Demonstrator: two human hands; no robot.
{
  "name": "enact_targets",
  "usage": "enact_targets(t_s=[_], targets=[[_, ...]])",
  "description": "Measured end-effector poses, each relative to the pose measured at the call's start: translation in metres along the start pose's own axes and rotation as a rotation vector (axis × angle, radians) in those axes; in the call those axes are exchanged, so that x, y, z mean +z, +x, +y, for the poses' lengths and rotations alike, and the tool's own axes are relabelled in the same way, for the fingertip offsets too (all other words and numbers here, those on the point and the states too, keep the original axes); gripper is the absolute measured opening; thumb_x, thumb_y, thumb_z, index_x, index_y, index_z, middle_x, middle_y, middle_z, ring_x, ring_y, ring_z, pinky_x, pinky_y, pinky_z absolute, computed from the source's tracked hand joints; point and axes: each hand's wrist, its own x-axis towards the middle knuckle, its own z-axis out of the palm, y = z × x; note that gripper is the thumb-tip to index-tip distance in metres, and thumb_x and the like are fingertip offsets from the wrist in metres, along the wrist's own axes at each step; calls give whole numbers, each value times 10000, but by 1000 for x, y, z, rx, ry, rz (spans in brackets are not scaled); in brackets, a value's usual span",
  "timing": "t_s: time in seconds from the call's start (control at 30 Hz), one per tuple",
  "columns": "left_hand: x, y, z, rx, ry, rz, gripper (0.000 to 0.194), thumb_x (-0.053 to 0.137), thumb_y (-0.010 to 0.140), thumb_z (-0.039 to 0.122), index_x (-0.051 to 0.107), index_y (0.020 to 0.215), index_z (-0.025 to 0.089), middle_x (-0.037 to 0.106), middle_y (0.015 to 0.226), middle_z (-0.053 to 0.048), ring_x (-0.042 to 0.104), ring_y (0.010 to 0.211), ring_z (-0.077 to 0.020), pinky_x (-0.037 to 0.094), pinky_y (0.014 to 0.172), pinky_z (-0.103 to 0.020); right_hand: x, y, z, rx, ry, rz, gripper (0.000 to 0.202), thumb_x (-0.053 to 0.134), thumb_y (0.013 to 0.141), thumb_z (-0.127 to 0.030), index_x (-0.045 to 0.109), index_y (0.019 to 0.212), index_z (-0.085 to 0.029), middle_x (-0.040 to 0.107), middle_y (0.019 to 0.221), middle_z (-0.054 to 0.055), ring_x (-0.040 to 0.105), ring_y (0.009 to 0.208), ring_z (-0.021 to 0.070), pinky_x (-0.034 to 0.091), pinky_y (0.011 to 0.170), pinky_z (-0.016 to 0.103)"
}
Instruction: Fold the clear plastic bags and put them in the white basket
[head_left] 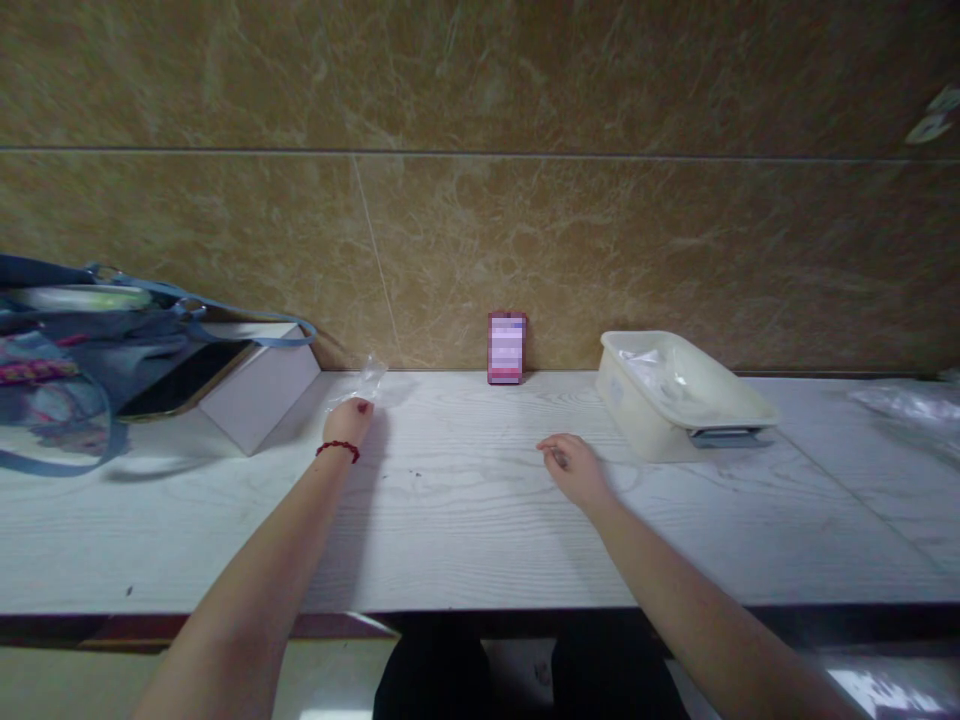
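My left hand (pixel 349 422), with a dark red beaded bracelet (pixel 339 449) at the wrist, is closed at a crumpled clear plastic bag (pixel 370 377). The bag sticks out past the knuckles toward the wall. My right hand (pixel 576 470) hovers over or rests on the white wood-grain table (pixel 450 520), its fingers curled together in a pinch. Whatever those fingers may hold is too small to name. To its right stands a cream plastic bin (pixel 637 425) with a grey handle and clear plastic bags (pixel 649 370) inside.
A phone (pixel 506 348) with a lit screen leans upright against the brown marbled wall (pixel 450 240). At the left are a blue denim bag (pixel 112 340), a white box (pixel 262 400) and a dark phone (pixel 187 380) on it. Clear plastic (pixel 911 402) lies far right.
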Motion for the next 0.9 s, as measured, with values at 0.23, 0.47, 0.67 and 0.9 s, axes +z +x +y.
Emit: enact_targets(t_s=[0.23, 0.47, 0.67, 0.9], targets=[[-6, -51, 33, 177, -115, -10, 503, 288, 751, 551, 640, 770, 194, 660, 788, -66, 586, 748, -206, 390, 617, -258, 2, -3, -3, -7, 1, -36, 155, 449, 722, -163, 594, 766, -196, 611, 780, 22, 529, 802, 143, 403, 767, 292], [-25, -112, 67, 455, -268, -66, 462, 346, 750, 545, 649, 809, 201, 662, 860, -35, 588, 795, -187, 418, 707, -249, -3, -2, -16, -125, 10, -148, 227, 504, 735, -223, 552, 955, -192, 589, 916, 36, 501, 891, 148, 385, 827, 307], [-39, -152, 88, 508, -484, -128, 364, 391, 762, 475, 653, 817, 228, 664, 859, -18, 587, 824, -181, 452, 663, -243, -12, -9, -46, -252, -14, -230, 563, 622, 655, -298, 416, 1172, -213, 477, 1133, 69, 383, 1075, 185, 310, 926, 359], [-50, -180, 94, 489, -587, -175, 281, 533, 677, 458, 635, 801, 228, 652, 859, -24, 577, 821, -180, 465, 688, -265, -30, -12, -60, -151, 118, -233, 95, 518, 750, -236, 591, 797, -197, 583, 961, 46, 511, 933, 139, 384, 822, 302]])
